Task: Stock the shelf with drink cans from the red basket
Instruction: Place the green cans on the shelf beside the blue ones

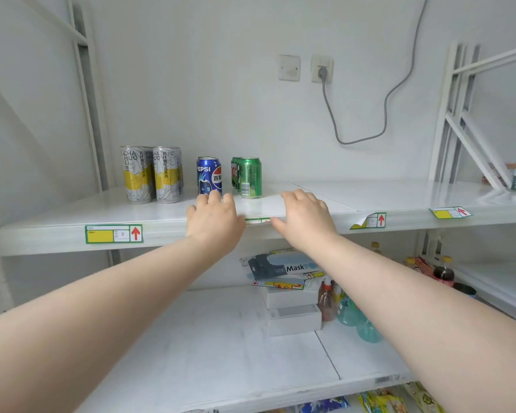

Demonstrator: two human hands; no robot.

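On the upper white shelf (72, 213) stand tall silver-and-yellow cans (151, 174) at the left, a blue Pepsi can (209, 174) in the middle and green cans (249, 177) right of it. My left hand (213, 222) lies palm down at the shelf's front edge just in front of the Pepsi can, holding nothing. My right hand (306, 217) rests palm down on the shelf edge to the right of the green cans, also holding nothing. The red basket is out of view.
The shelf below holds a mask box (283, 265), white boxes (294, 320), small bottles (328, 302) and teal spray bottles (355, 320). A grey cable (385, 114) hangs from a wall socket. A second rack (459, 114) with snacks stands at the right. Price labels (113, 234) line the shelf edge.
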